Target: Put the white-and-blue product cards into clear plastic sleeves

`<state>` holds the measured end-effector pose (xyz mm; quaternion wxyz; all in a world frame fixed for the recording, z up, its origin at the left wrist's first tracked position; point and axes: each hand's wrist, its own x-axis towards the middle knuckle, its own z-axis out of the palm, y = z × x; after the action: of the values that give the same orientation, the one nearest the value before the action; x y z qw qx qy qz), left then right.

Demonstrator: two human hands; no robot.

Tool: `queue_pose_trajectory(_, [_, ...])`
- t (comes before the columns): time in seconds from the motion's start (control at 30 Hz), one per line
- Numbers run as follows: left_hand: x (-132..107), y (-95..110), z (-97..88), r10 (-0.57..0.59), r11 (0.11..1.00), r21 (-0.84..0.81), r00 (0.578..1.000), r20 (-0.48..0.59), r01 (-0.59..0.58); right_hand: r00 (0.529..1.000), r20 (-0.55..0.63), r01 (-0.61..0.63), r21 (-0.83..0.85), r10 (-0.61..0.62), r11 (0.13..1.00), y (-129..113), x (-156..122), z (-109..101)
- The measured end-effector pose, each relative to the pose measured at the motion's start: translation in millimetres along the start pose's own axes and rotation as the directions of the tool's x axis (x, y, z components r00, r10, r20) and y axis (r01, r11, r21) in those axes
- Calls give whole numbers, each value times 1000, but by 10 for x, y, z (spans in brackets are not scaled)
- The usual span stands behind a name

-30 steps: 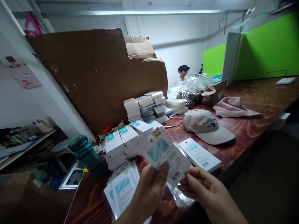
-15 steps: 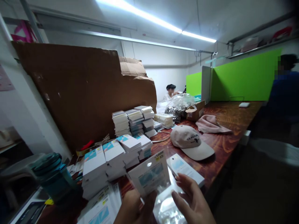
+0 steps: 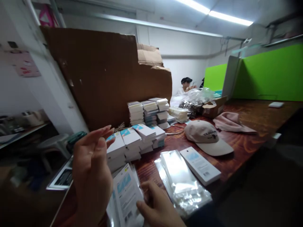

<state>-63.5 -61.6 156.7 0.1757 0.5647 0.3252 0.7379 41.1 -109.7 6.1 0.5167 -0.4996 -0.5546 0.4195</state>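
Note:
My left hand (image 3: pixel 91 173) is raised at the lower left, its fingers stretched out and holding nothing. Low in the middle, my right hand (image 3: pixel 161 205) has thumb and fingers closed at the right edge of a bagged printed card (image 3: pixel 126 192), which lies over other bagged cards. Just right of that hand is a pile of shiny clear plastic bags (image 3: pixel 177 176). Beyond the bags lies a stack of printed cards (image 3: pixel 201 165) with blue panels. Taller stacks of white and blue cards (image 3: pixel 131 138) stand behind my left hand, which partly hides them.
A beige cap (image 3: pixel 205 137) and a pink cloth (image 3: pixel 230 121) lie on the wooden table (image 3: pixel 246 143). Farther back are more card stacks (image 3: pixel 151 113), an open carton (image 3: pixel 214 107) and a cardboard sheet (image 3: pixel 106 75). Another person (image 3: pixel 186 86) sits beyond.
The bagged card has moved from in front of me down left onto the other bagged cards. My left hand has let go and risen; my right hand has moved left. The view has turned left.

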Motion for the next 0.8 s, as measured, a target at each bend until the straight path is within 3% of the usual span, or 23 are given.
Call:
queue_pose_trajectory(0.1, [13, 84, -28, -52, 990, -134, 997, -52, 45, 999, 38, -11, -271, 22, 963, -81, 57, 188])
queue_pose_trajectory(0.2, [3, 86, -24, -90, 984, -156, 995, -50, 81, 1000, 0, -19, -487, 21, 873, -63, 110, 278])
queue_pose_trajectory(0.43, [-36, 24, -2, -129, 977, -171, 991, 18, 130, 980, -169, -55, -732, -103, 680, 73, 133, 475])
queue_pose_trajectory(0.53, [-120, -16, 33, -156, 983, -90, 985, 76, 162, 942, -273, -53, -700, -198, 712, 49, 96, 505])
queue_pose_trajectory(0.63, [-283, -150, 125, -178, 980, 125, 962, 205, 154, 887, -321, 86, -592, -332, 801, 40, 50, 218])
queue_pose_trajectory(0.7, [-447, -305, 218, -212, 947, 310, 886, 412, 83, 827, -395, 124, -566, -400, 815, 83, 25, -202])
queue_pose_trajectory(0.73, [-541, -394, 268, -252, 921, 389, 802, 542, 26, 791, -445, 93, -591, -420, 801, 123, 17, -460])
queue_pose_trajectory(0.8, [-734, -564, 362, -368, 849, 516, 572, 733, -115, 733, -537, -74, -673, -417, 736, 238, 14, -994])
